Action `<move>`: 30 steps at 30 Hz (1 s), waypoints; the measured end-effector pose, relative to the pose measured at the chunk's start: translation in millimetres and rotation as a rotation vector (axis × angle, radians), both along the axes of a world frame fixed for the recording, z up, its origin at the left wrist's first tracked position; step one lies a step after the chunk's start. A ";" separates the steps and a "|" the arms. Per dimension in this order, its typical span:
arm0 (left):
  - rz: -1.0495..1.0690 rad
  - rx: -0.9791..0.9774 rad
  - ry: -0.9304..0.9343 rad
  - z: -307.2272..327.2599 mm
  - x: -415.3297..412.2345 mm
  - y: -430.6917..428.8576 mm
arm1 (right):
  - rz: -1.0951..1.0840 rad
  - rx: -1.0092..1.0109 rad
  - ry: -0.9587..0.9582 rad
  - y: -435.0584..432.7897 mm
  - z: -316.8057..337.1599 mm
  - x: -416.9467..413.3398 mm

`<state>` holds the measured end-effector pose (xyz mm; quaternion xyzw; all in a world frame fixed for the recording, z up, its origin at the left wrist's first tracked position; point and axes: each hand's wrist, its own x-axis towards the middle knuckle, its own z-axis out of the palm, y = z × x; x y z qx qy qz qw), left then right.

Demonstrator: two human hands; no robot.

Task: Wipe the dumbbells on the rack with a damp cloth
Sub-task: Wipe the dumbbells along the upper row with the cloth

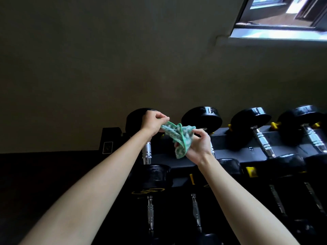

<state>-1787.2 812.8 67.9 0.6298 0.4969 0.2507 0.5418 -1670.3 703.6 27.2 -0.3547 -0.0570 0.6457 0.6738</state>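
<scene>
Little writing can be read. A yellow logo (pixel 148 190) on the rack (pixel 228 138) front is too dark and curved to make out, and a white-outlined label (pixel 107 147) on the rack's left end is illegible. Yellow saddles (pixel 251 171) mark the rails.

Both bare forearms reach forward and up from the lower corners and meet over the top tier. The left hand (pixel 154 123) shows its back to the camera, and its thumb and forefinger pinch one corner of the green cloth (pixel 177 137). The right hand (pixel 198 145) is lower and turned inward. Its fingers are curled round the bunched cloth, thumb and forefinger nipping its upper edge, and a loose end hangs beside the palm.

The cloth is stretched between the two hands, in front of the gap between the leftmost dumbbell (pixel 147 152) and the second one (pixel 203 119). I cannot tell whether it touches either.

The black dumbbells (pixel 251 119) lie in a row on the top tier, chrome handles pointing toward the camera. More lie on the lower tier (pixel 196 213), in shadow. Behind is a plain wall (pixel 106 68), with a window (pixel 283 18) at the upper right.
</scene>
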 end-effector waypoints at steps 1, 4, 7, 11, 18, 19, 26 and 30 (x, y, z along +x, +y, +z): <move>-0.021 -0.033 -0.005 -0.9 0.6 1.4 | -0.019 -0.003 -0.007 0.0 2.2 -0.1; -0.113 -0.028 0.132 -5.4 5.8 6.2 | -0.042 -0.056 -0.060 6.1 5.6 1.1; -0.151 -0.059 0.135 -4.8 13.5 9.5 | -0.009 -0.182 -0.242 12.2 1.8 2.9; -0.068 -0.349 -0.081 1.7 23.2 11.3 | 0.105 -0.234 -0.333 14.4 3.8 10.1; -0.279 -0.168 0.086 5.9 21.8 21.5 | 0.129 -0.177 -0.208 14.9 8.3 15.0; -0.291 -0.115 0.101 5.0 23.0 21.5 | 0.064 -0.138 -0.151 14.8 8.1 14.9; -0.228 0.034 0.097 -1.3 41.3 18.6 | -0.154 0.051 0.099 20.4 -3.8 21.8; -0.105 0.066 0.113 1.6 43.2 28.5 | -0.286 -0.106 -0.038 23.7 1.6 25.0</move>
